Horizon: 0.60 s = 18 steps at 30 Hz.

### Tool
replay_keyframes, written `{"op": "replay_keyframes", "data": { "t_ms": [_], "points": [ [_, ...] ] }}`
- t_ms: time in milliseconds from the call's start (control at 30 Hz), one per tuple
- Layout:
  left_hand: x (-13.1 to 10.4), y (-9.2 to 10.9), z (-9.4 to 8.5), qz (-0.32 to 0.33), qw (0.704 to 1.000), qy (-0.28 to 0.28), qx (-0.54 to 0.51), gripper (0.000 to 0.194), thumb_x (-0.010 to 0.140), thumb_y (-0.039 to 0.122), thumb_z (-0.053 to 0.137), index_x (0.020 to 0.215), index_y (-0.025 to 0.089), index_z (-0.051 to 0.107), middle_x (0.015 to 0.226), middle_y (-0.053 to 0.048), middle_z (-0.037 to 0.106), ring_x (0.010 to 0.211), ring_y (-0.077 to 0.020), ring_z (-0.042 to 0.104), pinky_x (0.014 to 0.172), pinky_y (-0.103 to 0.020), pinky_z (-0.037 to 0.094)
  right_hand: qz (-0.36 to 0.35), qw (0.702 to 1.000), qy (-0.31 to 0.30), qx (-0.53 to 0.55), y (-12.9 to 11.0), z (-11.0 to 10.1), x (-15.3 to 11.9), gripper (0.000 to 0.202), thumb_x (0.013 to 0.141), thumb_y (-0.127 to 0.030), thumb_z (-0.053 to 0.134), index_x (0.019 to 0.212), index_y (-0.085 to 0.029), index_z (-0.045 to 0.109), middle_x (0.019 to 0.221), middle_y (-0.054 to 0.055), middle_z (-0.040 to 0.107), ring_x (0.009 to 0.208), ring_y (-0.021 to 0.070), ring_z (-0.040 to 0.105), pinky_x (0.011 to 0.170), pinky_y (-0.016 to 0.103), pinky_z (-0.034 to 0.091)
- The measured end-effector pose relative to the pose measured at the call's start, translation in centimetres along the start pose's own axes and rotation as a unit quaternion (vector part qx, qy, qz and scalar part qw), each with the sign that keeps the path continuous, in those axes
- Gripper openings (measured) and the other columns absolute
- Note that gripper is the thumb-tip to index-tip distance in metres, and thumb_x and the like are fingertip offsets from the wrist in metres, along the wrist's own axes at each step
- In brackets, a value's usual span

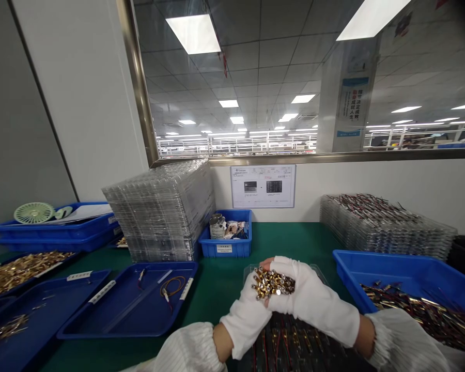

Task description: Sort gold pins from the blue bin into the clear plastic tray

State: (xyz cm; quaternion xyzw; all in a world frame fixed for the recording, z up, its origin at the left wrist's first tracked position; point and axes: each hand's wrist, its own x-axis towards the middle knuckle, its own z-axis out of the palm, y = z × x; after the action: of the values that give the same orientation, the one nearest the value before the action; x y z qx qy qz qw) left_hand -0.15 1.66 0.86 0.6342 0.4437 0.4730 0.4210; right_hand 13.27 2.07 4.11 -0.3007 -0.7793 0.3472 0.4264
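– Where is the load held?
– A loose heap of small, shiny gold-and-silver metal parts (pixel 272 284) is cupped, lower centre, between the white-gloved left hand (pixel 246 307) and right hand (pixel 313 297), fingers half curled.
– Handling?
– Probably hard, slippery, individually light; support from beneath is advised.
– Obscured?
– Most fingertips; the black tray (pixel 292 362) below is partly covered and cut off.

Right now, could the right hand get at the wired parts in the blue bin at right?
Probably not yet: the right hand is cupped with the left hand around small metal parts. The wired parts themselves look reachable in the open blue bin.
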Motion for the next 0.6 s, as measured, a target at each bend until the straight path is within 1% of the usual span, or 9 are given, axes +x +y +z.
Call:
{"op": "replay_keyframes", "data": {
  "t_ms": [100,167,267,333,467,533,600],
  "points": [
    [0.2,0.1,0.1,0.013,1.000,-0.015,0.019,0.041,0.064,0.025,0.055,0.103,0.019,0.049,0.107,-0.007,0.054,0.105,-0.0234,0.041,0.097,-0.037,0.023,0.017,0.999,-0.007,0.041,0.0,0.0,0.0,0.043,0.055,-0.019,0.066,0.096,-0.019,0.055,0.097,0.003,0.054,0.090,0.0183,0.052,0.081,0.030,0.043],
    [0.4,0.3,0.2,0.028,0.999,-0.038,-0.002,0.039,0.067,0.028,0.052,0.104,0.018,0.048,0.105,-0.008,0.055,0.105,-0.0228,0.041,0.097,-0.039,0.023,0.033,0.996,-0.017,0.078,0.1,0.1,0.1,0.042,0.055,-0.019,0.066,0.096,-0.017,0.054,0.095,0.004,0.055,0.086,0.0182,0.054,0.077,0.030,0.045],
    [0.5,1.0,0.5,0.051,0.996,-0.063,-0.049,0.038,0.069,0.030,0.049,0.105,0.017,0.048,0.103,-0.008,0.055,0.103,-0.0214,0.044,0.094,-0.038,0.029,0.056,0.991,-0.019,0.123,0.4,0.2,0.2,0.041,0.053,-0.019,0.067,0.092,-0.015,0.055,0.092,0.005,0.055,0.084,0.0185,0.054,0.073,0.029,0.046],
    [0.4,1.4,0.7,0.054,0.994,-0.060,-0.070,0.037,0.069,0.028,0.049,0.105,0.018,0.048,0.102,-0.007,0.056,0.100,-0.0204,0.046,0.091,-0.036,0.033,0.074,0.987,-0.015,0.141,0.5,0.3,0.2,0.042,0.053,-0.020,0.068,0.092,-0.014,0.055,0.088,0.004,0.056,0.080,0.0176,0.055,0.069,0.027,0.046],
    [0.1,2.0,1.0,0.044,0.993,-0.063,-0.086,0.035,0.070,0.025,0.048,0.105,0.018,0.048,0.095,-0.007,0.059,0.088,-0.0185,0.054,0.083,-0.033,0.040,0.103,0.986,-0.007,0.131,0.4,0.3,0.1,0.041,0.054,-0.024,0.066,0.092,-0.016,0.054,0.082,0.002,0.056,0.068,0.0147,0.056,0.055,0.023,0.047],
    [0.0,2.1,1.1,0.039,0.992,-0.077,-0.090,0.035,0.071,0.026,0.046,0.105,0.018,0.049,0.092,-0.006,0.061,0.082,-0.0177,0.056,0.081,-0.033,0.041,0.108,0.987,-0.002,0.115,0.3,0.4,0.1,0.040,0.054,-0.025,0.066,0.091,-0.017,0.054,0.085,0.002,0.055,0.068,0.0147,0.056,0.052,0.022,0.047],
    [0.1,2.0,1.0,0.042,0.992,-0.081,-0.092,0.036,0.071,0.029,0.047,0.105,0.018,0.049,0.091,-0.006,0.061,0.084,-0.0179,0.055,0.083,-0.033,0.040,0.110,0.989,-0.004,0.103,0.3,0.4,0.1,0.039,0.054,-0.026,0.065,0.091,-0.017,0.054,0.089,0.003,0.054,0.071,0.0155,0.056,0.053,0.023,0.048]
  ]
}}
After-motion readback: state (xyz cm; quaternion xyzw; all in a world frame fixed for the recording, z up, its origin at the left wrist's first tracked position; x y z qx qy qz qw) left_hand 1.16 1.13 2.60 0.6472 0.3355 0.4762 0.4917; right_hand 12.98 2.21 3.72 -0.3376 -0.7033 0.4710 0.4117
